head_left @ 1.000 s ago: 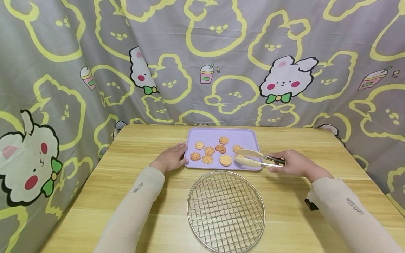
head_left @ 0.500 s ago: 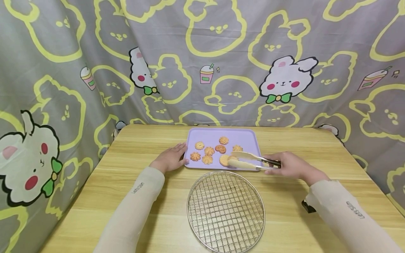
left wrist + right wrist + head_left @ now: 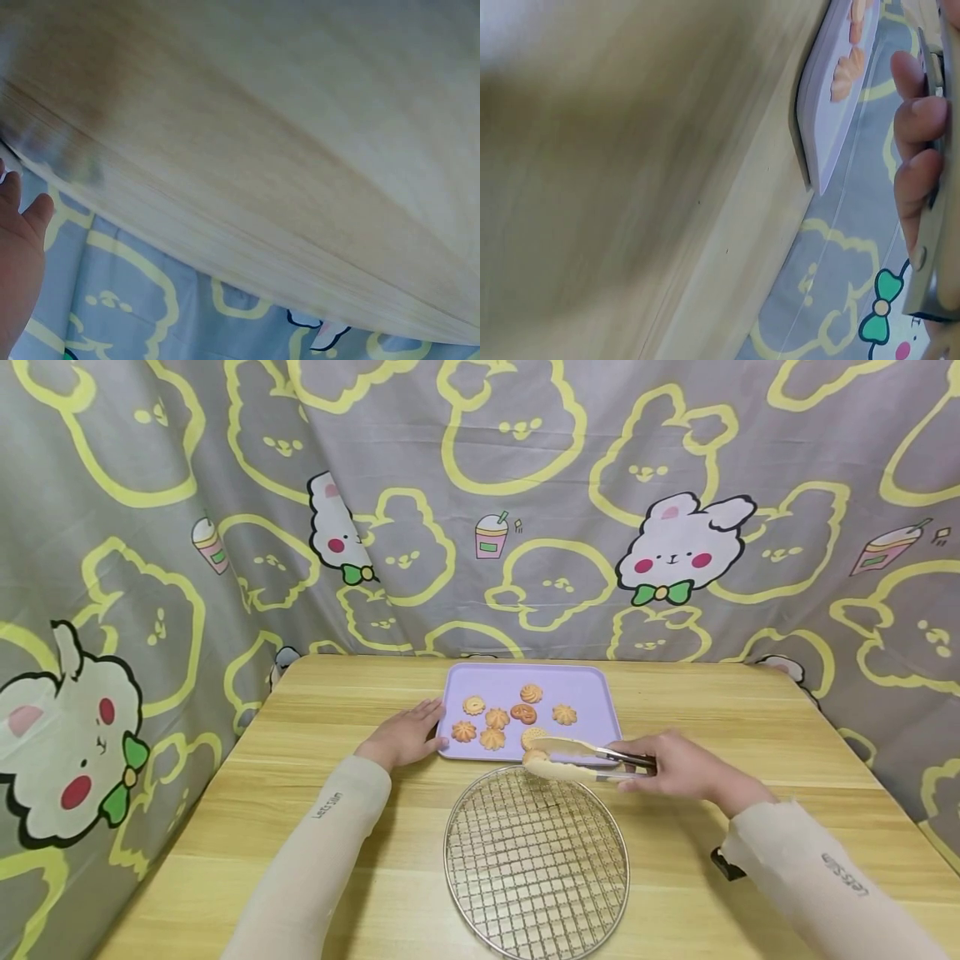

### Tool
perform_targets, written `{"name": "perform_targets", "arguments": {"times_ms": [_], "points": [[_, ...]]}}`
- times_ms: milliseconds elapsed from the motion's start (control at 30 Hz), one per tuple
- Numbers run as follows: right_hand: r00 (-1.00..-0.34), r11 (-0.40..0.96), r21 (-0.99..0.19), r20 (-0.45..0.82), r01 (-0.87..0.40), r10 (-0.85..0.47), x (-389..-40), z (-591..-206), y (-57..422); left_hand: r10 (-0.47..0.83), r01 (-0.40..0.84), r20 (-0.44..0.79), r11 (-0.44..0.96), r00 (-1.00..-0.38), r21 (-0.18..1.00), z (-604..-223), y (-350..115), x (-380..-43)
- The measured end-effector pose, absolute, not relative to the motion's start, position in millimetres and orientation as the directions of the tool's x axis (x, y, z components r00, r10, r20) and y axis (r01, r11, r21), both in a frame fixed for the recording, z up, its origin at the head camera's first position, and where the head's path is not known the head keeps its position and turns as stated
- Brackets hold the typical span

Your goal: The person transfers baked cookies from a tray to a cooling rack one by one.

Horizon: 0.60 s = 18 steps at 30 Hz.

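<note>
My right hand (image 3: 671,764) grips a pair of tongs (image 3: 630,760) with black-and-metal handles and cream tips. Between the tips a cookie (image 3: 535,757) is pinched, over the tray's front edge and the far rim of the round wire rack (image 3: 536,860). In the right wrist view, curled fingers (image 3: 919,120) wrap the tongs' handle. My left hand (image 3: 405,735) lies at the left edge of the purple tray (image 3: 577,681), its fingers fairly straight and touching the rim. Several cookies (image 3: 497,718) and a pretzel-shaped biscuit (image 3: 523,713) lie on the tray.
The wooden table (image 3: 360,685) carries the tray at its far side and the rack nearer me. A patterned grey curtain (image 3: 420,527) hangs behind and beside the table. A small black object (image 3: 727,864) shows by the right sleeve.
The right hand has moved the tongs left and toward me, carrying the pinched cookie from the tray's right part to above its front edge. My left hand has stayed in place.
</note>
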State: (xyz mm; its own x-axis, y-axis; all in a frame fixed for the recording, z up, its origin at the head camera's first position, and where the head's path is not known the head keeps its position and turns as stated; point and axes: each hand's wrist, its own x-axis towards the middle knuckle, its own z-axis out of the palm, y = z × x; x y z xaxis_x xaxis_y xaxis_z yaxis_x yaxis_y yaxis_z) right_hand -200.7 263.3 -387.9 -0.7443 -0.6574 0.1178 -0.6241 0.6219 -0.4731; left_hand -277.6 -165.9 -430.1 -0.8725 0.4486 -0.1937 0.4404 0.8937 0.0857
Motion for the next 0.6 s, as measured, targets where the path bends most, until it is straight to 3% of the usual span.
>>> {"name": "perform_targets", "arguments": {"times_ms": [600], "points": [[-0.685, 0.539, -0.541, 0.098, -0.645, -0.722, -185.1, -393.2, 249.1, 0.442, 0.434, -0.199, 0.897, -0.874, 0.088, -428.9, -164.9, -276.3]]}}
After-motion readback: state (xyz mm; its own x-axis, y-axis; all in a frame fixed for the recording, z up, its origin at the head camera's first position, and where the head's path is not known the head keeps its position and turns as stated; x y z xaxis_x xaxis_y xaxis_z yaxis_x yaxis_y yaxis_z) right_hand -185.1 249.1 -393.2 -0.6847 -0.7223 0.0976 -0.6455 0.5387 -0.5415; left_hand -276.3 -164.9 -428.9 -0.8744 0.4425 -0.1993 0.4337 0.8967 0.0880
